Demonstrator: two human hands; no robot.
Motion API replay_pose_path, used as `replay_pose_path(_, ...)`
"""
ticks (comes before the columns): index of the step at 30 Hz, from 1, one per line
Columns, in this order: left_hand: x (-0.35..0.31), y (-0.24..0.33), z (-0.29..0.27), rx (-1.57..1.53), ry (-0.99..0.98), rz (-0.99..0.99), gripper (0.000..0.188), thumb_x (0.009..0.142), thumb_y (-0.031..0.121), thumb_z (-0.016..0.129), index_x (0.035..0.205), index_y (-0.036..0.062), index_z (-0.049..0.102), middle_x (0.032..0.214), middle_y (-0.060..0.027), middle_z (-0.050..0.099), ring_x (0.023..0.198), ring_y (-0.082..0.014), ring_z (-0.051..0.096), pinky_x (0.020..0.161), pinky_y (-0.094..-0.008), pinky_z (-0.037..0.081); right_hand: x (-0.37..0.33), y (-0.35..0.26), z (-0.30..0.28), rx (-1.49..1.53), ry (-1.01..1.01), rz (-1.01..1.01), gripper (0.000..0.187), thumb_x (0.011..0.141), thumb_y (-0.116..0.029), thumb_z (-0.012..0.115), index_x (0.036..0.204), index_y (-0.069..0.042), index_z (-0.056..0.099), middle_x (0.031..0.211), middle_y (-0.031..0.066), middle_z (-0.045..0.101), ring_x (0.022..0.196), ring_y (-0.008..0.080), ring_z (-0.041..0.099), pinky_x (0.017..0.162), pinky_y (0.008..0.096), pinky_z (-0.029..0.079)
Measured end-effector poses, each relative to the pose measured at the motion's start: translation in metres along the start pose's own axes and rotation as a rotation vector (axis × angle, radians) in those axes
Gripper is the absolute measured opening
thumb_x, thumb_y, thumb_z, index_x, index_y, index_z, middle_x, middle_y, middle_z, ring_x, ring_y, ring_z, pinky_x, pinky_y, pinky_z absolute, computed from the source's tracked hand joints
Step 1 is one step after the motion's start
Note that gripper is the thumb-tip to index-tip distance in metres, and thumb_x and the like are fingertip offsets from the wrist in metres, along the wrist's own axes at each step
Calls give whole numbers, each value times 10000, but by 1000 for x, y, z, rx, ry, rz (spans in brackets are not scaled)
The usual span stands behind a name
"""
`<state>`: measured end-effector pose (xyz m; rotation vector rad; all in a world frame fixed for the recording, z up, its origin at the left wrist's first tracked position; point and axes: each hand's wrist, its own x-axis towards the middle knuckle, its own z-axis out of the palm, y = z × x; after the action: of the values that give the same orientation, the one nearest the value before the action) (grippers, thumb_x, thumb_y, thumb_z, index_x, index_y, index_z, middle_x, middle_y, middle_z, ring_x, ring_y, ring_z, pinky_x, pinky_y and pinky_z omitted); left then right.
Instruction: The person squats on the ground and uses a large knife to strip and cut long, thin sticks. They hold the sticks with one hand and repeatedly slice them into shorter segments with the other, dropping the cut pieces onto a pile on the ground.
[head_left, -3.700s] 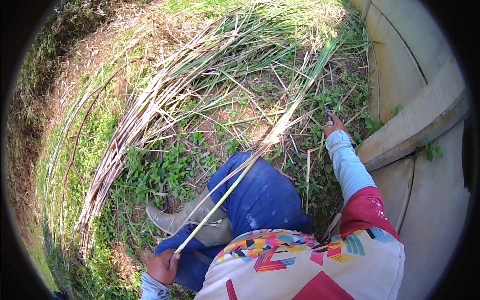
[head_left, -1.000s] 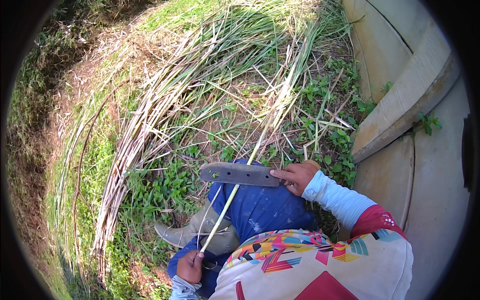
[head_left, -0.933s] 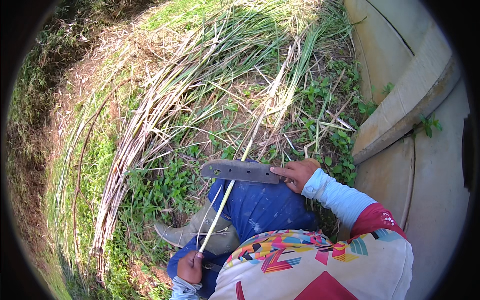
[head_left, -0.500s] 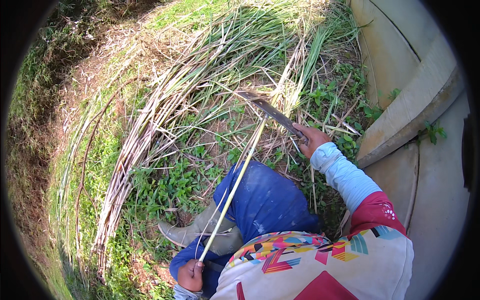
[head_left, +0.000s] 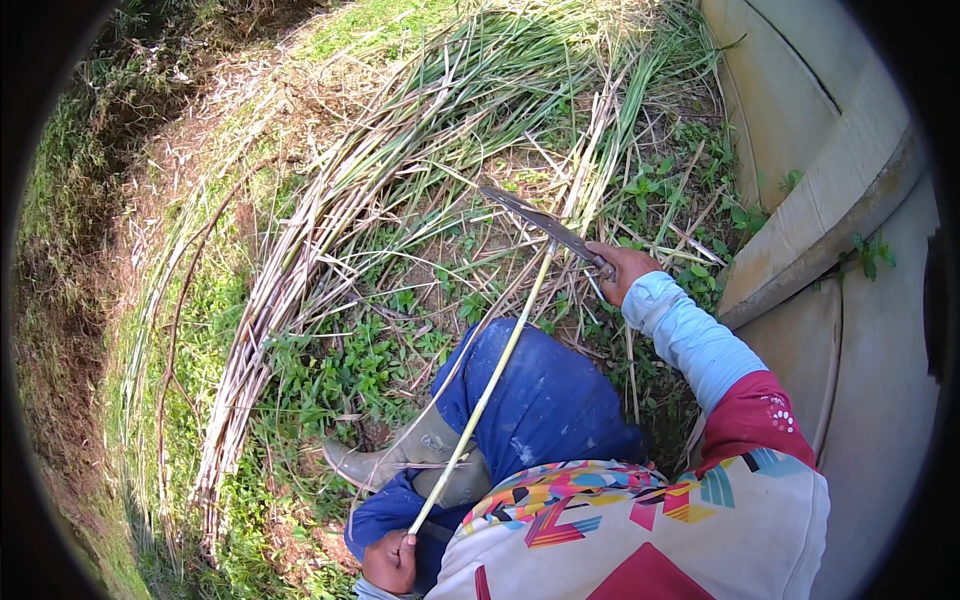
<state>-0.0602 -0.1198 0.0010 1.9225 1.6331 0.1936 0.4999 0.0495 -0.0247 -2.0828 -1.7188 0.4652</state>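
Our left thumb and fingers pinch the lower end of one pale stalk, the left hand (head_left: 390, 562) low beside our lap; our right fingers curl around the blade's handle end, though we cannot see how their undersides close. The stalk (head_left: 482, 406) slants up from the left hand, past the blue trouser leg (head_left: 545, 400), to the dark blade (head_left: 545, 226) crossing its far end; we cannot tell whether the two touch there. We judge the stalk light, fairly stiff but springy, smooth enough to slide in a loose grip, and best taken at its bare lower end, as here. The blade seems rigid and heavier, held well by its handle in the right hand (head_left: 622, 268). We count two hands, one held stalk, one blade and one boot (head_left: 370, 462) in view. Farther out, the long heap of stems (head_left: 290, 265), pale at the near end and green at the far, holds too many to count; to the right stands a pale curved wall (head_left: 780, 130).
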Motion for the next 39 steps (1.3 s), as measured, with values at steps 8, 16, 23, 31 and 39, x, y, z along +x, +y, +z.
replay_pose_path(8,3,-2,14,180,222,178,205,982,214,615,1035,41,713,862,-228,696,744,-436,667,665,-518,525,-42,-13,3,-224,-198,-474,641,824,-132,709,1425,-278,542,986,120,641,817,355,669,730,473,564)
replay_pose_path(16,-8,-2,23,308,310,157,188,978,234,610,1017,95,731,837,-200,699,724,-417,664,646,-502,527,6,12,-32,-151,38,109,635,769,-53,660,1382,-199,584,1142,202,692,1063,410,658,986,474,520)
replay_pose_path(23,-2,-2,28,113,217,189,207,993,221,581,1034,75,722,876,-216,697,775,-441,663,673,-492,527,-58,-27,4,-179,-186,-420,647,802,-129,701,1414,-276,555,904,115,600,812,356,655,736,476,553)
replay_pose_path(31,-4,10,8,-11,3,-32,239,1010,214,570,1102,36,702,949,-245,700,847,-448,677,723,-477,533,1,24,27,78,109,184,650,795,-77,657,1424,-199,546,1264,202,646,1051,414,671,956,451,532)
replay_pose_path(39,-15,17,8,-1,107,29,280,1023,238,566,1148,26,698,962,-222,713,839,-384,693,733,-444,531,-50,-29,32,-129,-197,-341,644,816,-171,731,1424,-268,545,977,114,630,915,348,675,816,461,565)
